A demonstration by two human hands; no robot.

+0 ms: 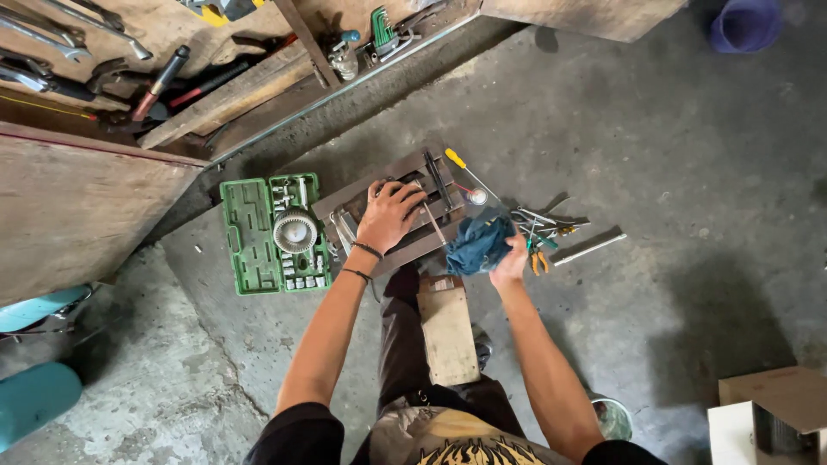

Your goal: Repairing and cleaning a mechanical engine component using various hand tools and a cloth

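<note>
I look down at a concrete floor. My left hand point(389, 213) rests palm down on a dark metal tray point(366, 188) of tools, fingers spread over them. My right hand point(510, 265) grips a crumpled blue rag point(476, 244) just right of the tray. A thin metal rod point(433, 223) lies between the two hands. A small wooden stool point(448, 331) stands between my legs.
An open green socket set case point(250, 232) with a round ribbed part point(295, 230) lies to the left. Pliers and hand tools point(541, 228), a yellow-handled screwdriver point(461, 165) and a flat metal bar point(587, 246) lie to the right. A wooden tool board point(129, 69) stands upper left.
</note>
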